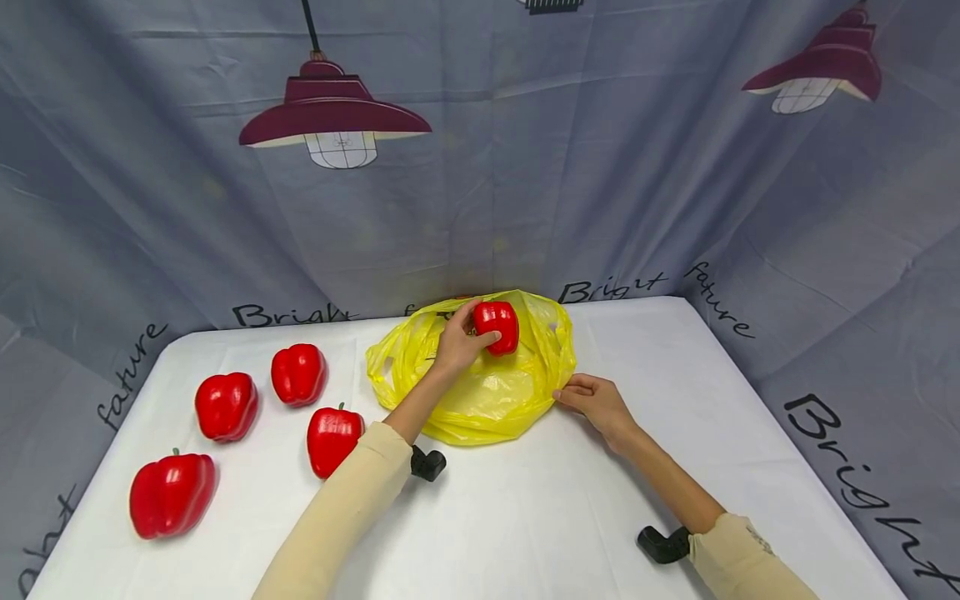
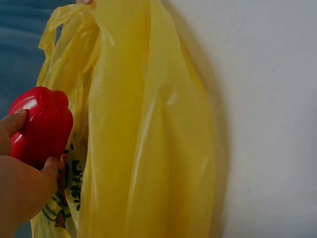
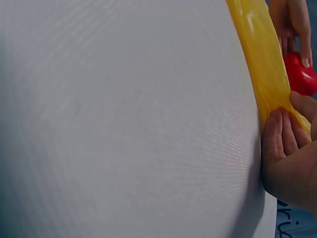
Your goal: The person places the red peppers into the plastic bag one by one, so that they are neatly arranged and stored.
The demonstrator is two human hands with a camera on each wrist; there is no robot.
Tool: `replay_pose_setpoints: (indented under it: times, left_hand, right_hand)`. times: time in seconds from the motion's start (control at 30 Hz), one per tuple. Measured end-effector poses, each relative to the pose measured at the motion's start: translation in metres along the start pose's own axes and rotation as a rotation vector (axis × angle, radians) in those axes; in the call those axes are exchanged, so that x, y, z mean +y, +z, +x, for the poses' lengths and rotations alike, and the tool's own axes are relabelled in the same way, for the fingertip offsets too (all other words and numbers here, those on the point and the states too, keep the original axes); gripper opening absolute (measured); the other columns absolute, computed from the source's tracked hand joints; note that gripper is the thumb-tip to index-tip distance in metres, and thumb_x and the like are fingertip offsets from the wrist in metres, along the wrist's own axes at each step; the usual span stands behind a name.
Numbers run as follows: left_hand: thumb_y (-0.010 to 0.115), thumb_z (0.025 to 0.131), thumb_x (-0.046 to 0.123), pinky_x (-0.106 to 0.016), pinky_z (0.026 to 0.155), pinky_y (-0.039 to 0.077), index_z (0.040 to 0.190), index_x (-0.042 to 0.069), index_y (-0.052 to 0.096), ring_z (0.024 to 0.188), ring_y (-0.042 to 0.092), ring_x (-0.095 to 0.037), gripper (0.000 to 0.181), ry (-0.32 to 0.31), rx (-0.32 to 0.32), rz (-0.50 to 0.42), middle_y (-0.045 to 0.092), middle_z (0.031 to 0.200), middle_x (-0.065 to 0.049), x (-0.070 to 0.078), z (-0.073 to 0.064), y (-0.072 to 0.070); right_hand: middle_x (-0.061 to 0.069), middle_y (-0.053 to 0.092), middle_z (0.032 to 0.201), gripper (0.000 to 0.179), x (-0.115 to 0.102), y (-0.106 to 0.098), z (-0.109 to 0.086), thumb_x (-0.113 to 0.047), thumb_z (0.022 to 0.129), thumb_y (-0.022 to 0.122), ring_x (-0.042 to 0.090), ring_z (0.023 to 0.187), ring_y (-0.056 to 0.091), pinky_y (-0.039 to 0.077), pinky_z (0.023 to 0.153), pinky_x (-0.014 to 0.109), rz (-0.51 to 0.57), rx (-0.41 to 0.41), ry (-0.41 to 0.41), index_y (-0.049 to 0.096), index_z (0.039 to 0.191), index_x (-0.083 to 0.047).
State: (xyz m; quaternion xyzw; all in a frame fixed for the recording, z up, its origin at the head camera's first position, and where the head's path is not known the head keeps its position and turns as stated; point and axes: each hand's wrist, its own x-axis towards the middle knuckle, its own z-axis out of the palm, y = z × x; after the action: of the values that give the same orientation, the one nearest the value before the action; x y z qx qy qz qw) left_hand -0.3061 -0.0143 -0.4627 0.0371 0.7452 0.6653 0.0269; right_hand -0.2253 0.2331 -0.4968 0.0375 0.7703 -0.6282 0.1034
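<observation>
A red bell pepper [image 1: 496, 327] is gripped between the thumb and fingers of my left hand [image 1: 459, 340], over the mouth of a yellow plastic bag [image 1: 495, 400]. In the left wrist view the pepper [image 2: 42, 126] is beside the bag's side [image 2: 148, 124], which bears dark print. My right hand [image 1: 597, 406] pinches the bag's right edge between thumb and fingers. The right wrist view shows that hand [image 3: 292, 148] holding the yellow rim [image 3: 262, 54], the pepper [image 3: 301, 75] just beyond it. Whether anything lies inside the bag's folds I cannot tell.
Several more red peppers rest on the white table [image 1: 570, 517] at left: one front left [image 1: 172, 494], one behind it [image 1: 227, 406], one near the back [image 1: 298, 374], and one beside my left sleeve [image 1: 333, 437]. A grey printed curtain [image 1: 495, 167] hangs behind.
</observation>
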Motion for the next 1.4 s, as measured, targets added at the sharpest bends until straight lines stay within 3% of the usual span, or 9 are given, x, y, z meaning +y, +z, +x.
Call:
replay_pose_setpoints:
  times: [0.3, 0.73, 1.1, 1.4]
  left_hand:
    - [0.075, 0.089, 0.005, -0.042, 0.103, 0.046, 0.148, 0.011, 0.047, 0.127, 0.051, -0.031, 0.066, 0.005, 0.016, 0.094, 0.052, 0.143, -0.013, -0.005, 0.012, 0.013]
    - [0.073, 0.091, 0.009, -0.042, 0.108, 0.042, 0.152, 0.012, 0.042, 0.132, 0.047, -0.033, 0.068, -0.021, 0.001, 0.165, 0.048, 0.148, -0.014, -0.01, 0.014, 0.02]
    - [0.076, 0.089, 0.012, -0.042, 0.104, 0.046, 0.151, 0.016, 0.045, 0.131, 0.048, -0.033, 0.069, -0.007, -0.031, 0.161, 0.048, 0.147, -0.013, -0.017, 0.019, 0.024]
    - [0.075, 0.09, 0.013, -0.043, 0.103, 0.046, 0.154, 0.017, 0.04, 0.13, 0.049, -0.034, 0.073, -0.024, -0.037, 0.167, 0.048, 0.146, -0.014, -0.01, 0.015, 0.024]
  right_hand:
    - [0.005, 0.072, 0.092, 0.032, -0.001, -0.001, -0.001, -0.013, 0.091, 0.074, 0.012, 0.086, 0.068, 0.056, 0.08, 0.023, -0.005, -0.021, -0.012, 0.064, 0.113, 0.009]
    - [0.004, 0.071, 0.089, 0.028, -0.002, 0.0, -0.002, -0.013, 0.09, 0.075, 0.015, 0.086, 0.067, 0.056, 0.078, 0.023, -0.019, -0.02, 0.003, 0.065, 0.108, 0.005]
    - [0.005, 0.071, 0.091, 0.029, -0.001, 0.0, 0.0, -0.014, 0.09, 0.075, 0.014, 0.085, 0.067, 0.056, 0.079, 0.023, -0.019, -0.017, 0.013, 0.066, 0.109, 0.005]
    - [0.006, 0.071, 0.093, 0.033, 0.0, -0.001, 0.0, -0.016, 0.091, 0.075, 0.016, 0.088, 0.067, 0.056, 0.08, 0.024, -0.026, -0.025, 0.004, 0.065, 0.112, 0.006]
